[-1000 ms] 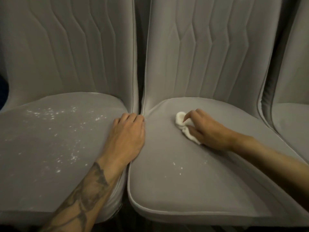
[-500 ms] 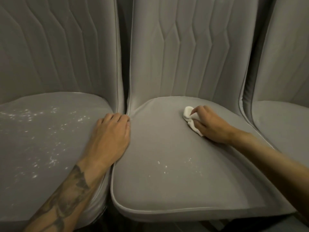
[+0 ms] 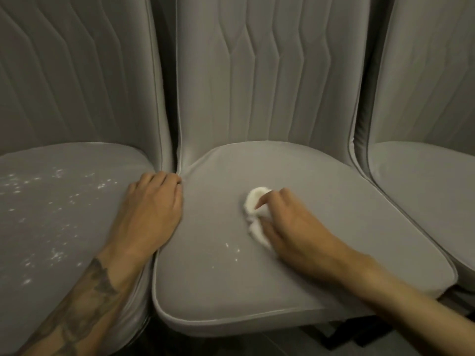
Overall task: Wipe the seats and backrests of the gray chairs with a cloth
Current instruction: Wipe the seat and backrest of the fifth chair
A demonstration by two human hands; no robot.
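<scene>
Gray chairs (image 3: pixel 257 291), white cloth (image 3: pixel 254 201), white specks (image 3: pixel 231 249).

White specks (image 3: pixel 55 173) dot the left gray seat (image 3: pixel 64 214); the middle seat (image 3: pixel 218 291) carries a white cloth (image 3: pixel 253 201), with few specks (image 3: pixel 232 250) nearer its front edge.

A right hand (image 3: pixel 295 224) presses a crumpled white cloth (image 3: pixel 254 211) onto the middle gray upholstered chair seat (image 3: pixel 334 201); the left hand (image 3: pixel 151 209) rests flat beside it.
</scene>
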